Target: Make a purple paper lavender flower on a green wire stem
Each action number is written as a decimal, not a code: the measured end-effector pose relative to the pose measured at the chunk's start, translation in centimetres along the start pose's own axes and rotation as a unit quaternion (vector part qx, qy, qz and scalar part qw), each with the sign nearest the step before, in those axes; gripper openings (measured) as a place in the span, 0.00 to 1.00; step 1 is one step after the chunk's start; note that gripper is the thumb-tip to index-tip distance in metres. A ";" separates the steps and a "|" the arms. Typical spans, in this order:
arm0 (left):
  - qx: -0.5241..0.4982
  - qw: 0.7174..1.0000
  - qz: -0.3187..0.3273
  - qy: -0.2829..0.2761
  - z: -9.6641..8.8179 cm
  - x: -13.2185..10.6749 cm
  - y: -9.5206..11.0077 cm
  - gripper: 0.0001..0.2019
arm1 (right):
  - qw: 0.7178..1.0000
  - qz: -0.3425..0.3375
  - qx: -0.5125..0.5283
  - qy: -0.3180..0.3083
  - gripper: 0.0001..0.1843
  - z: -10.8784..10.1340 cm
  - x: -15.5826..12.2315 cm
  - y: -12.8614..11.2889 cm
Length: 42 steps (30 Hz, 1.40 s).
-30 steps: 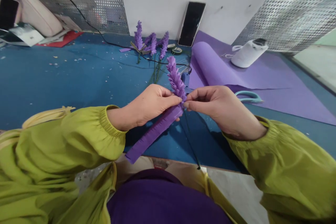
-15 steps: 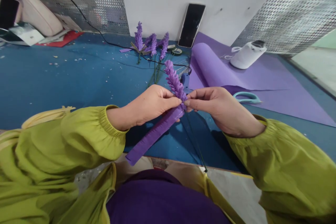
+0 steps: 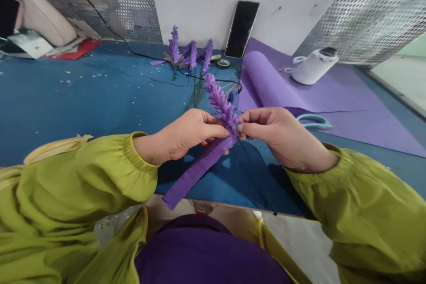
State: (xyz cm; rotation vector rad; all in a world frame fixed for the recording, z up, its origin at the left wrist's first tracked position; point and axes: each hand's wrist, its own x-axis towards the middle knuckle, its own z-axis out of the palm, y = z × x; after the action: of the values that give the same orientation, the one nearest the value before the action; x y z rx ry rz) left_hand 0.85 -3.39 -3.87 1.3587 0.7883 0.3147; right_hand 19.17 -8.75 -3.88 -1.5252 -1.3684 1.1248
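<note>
Both hands meet over the blue table, working on a purple paper lavender spike on a thin green wire stem. My left hand is closed, pinching the fringed purple paper strip where it joins the spike; the strip's loose end trails down toward my lap. My right hand is closed, pinching the stem just under the wound part. The stem slants down to the table's front edge.
Several finished purple flower stems lie at the back near a leaning phone and tape rolls. A roll of purple sheet, teal scissors and a white glue gun lie to the right. A black cable crosses the back.
The spike has tilted a little to the left and the wire stem's lower end has swung right. Both hands keep their pinch at about the same spot.
</note>
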 end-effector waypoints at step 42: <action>0.000 0.999 0.011 0.036 -0.1 0.4 -0.1 0.10 | 0.995 -0.008 -0.097 -0.004 0.08 -0.7 -0.6 -0.6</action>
State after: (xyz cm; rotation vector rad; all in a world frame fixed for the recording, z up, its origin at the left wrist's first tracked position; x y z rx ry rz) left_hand 1.06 -3.10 -4.07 1.3635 0.8329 0.3831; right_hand 19.70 -9.30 -3.06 -1.6451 -1.5297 1.0112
